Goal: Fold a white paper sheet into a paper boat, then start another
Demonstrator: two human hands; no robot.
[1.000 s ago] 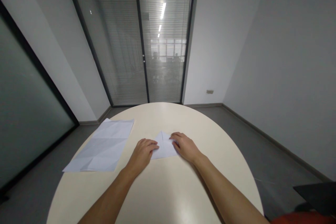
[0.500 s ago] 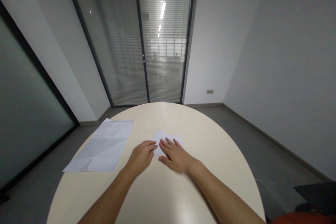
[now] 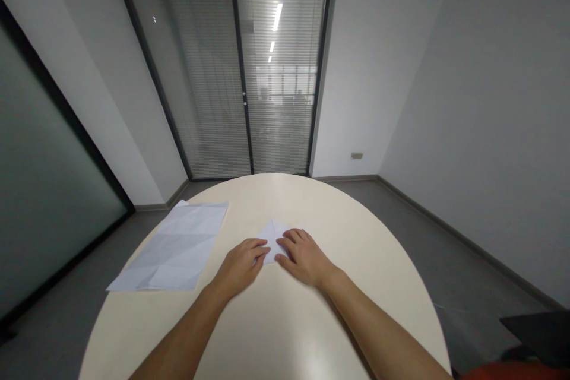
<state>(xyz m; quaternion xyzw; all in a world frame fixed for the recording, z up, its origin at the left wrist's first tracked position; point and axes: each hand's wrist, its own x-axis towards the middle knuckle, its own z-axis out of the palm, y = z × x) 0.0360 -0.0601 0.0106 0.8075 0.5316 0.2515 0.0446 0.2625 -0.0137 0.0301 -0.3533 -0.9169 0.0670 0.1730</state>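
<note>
On the table in front of me lies a small folded piece of white paper [image 3: 272, 233], with a pointed top and a crease running down from it. My left hand [image 3: 243, 262] is at its left edge, fingers and thumb closed on the paper. My right hand [image 3: 306, 256] covers its right side, with the fingers bent and drawn together over the paper. The part beneath my right fingers is hidden.
Larger creased white sheets [image 3: 178, 246] lie at the left of the round cream table [image 3: 356, 237]. A dark object [image 3: 534, 332] and something red [image 3: 512, 371] show at the lower right. Beyond the table stands a glass door with blinds [image 3: 280, 130].
My right hand has gone from flat and spread to curled, shifting slightly right. The paper's right corner, visible before, is now covered. My left hand has barely moved.
</note>
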